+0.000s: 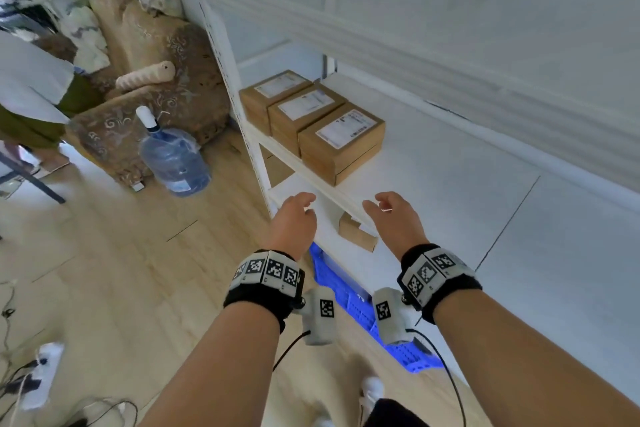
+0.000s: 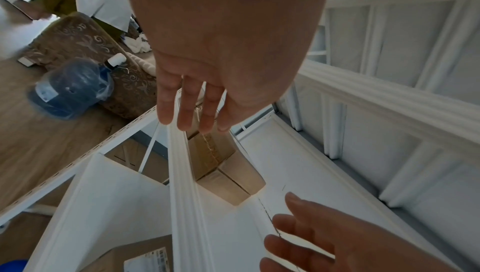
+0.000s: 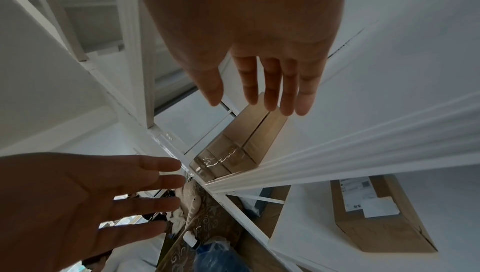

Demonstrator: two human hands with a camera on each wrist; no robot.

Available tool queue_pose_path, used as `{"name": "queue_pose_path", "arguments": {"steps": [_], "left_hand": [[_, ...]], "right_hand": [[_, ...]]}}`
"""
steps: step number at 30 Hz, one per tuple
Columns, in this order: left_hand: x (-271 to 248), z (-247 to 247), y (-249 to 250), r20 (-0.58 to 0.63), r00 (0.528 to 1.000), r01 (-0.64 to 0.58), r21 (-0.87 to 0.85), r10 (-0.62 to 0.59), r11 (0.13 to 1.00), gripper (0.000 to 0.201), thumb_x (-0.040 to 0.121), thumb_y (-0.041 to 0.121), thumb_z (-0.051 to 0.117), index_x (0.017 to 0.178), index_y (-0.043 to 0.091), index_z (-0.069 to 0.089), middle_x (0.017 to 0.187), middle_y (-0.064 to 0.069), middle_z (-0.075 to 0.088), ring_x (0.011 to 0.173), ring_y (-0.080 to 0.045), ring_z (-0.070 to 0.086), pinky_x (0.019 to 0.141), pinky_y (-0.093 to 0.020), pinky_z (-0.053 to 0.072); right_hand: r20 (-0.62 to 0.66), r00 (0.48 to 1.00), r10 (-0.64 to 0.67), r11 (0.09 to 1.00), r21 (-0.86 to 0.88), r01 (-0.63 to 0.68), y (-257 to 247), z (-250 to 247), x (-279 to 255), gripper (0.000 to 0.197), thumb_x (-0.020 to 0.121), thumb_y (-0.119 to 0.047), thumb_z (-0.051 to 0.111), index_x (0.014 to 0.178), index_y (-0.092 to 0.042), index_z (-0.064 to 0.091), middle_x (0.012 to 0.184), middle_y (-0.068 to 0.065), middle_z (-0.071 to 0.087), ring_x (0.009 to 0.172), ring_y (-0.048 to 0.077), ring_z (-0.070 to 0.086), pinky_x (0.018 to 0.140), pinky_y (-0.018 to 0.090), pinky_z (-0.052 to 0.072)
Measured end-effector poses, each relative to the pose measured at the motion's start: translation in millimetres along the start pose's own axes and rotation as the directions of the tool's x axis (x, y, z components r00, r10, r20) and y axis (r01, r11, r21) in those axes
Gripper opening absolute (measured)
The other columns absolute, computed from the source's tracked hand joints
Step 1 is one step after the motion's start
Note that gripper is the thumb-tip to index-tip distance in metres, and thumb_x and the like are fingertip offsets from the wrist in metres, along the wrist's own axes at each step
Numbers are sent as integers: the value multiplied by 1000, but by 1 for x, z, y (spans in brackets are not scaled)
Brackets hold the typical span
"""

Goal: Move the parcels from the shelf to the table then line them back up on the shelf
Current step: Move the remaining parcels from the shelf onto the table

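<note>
Three brown cardboard parcels with white labels stand in a tight row at the left end of the white shelf (image 1: 433, 184): the nearest parcel (image 1: 341, 144), the middle parcel (image 1: 304, 113), the far parcel (image 1: 273, 94). Another parcel (image 1: 356, 236) lies on the lower shelf board. My left hand (image 1: 294, 218) and right hand (image 1: 394, 218) hover empty, fingers extended, just in front of the shelf edge, below the nearest parcel. In the wrist views the left hand (image 2: 197, 107) and right hand (image 3: 267, 89) have straight fingers pointing at the nearest parcel (image 2: 226, 175) (image 3: 244, 140).
A water jug (image 1: 173, 159) and a patterned armchair (image 1: 149, 80) stand left of the shelf upright (image 1: 221, 55). A blue crate (image 1: 360, 308) sits under the shelf. Cables and a power strip (image 1: 41, 374) lie on the wooden floor. Another person (image 1: 31, 90) is at far left.
</note>
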State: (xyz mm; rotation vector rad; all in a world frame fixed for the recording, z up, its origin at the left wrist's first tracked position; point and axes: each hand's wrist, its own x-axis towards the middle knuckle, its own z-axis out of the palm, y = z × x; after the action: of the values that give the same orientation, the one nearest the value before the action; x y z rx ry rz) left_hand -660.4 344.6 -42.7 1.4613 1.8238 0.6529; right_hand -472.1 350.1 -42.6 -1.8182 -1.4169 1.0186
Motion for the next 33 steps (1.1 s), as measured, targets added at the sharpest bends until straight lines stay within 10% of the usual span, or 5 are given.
{"name": "queue_pose_path", "arguments": {"steps": [15,27,33], "left_hand": [[147,-31,51,-41,997,-59,153,66,986,52,99,12,36,150,22,34,155,0,33,132,-24,45,100,-36,42],[187,-27,46,268,962,-86,122,51,989,45,94,32,58,135,13,52,125,-4,62,110,-24,59,94,-33,46],[190,-28,40,342,939,-23,-45,37,999,26,87,25,66,104,13,50,96,-3,61,81,-14,57,67,-29,41]], "right_hand": [[7,998,65,997,41,-65,-38,7,131,51,94,-45,53,137,-19,46,127,1,57,109,18,56,88,30,42],[-86,963,255,960,137,-242,-42,29,140,56,94,-46,53,138,-13,42,126,5,59,99,19,57,84,33,46],[-134,927,350,917,250,-311,-42,38,128,50,92,-41,56,130,-11,50,115,4,62,101,22,59,94,42,50]]}}
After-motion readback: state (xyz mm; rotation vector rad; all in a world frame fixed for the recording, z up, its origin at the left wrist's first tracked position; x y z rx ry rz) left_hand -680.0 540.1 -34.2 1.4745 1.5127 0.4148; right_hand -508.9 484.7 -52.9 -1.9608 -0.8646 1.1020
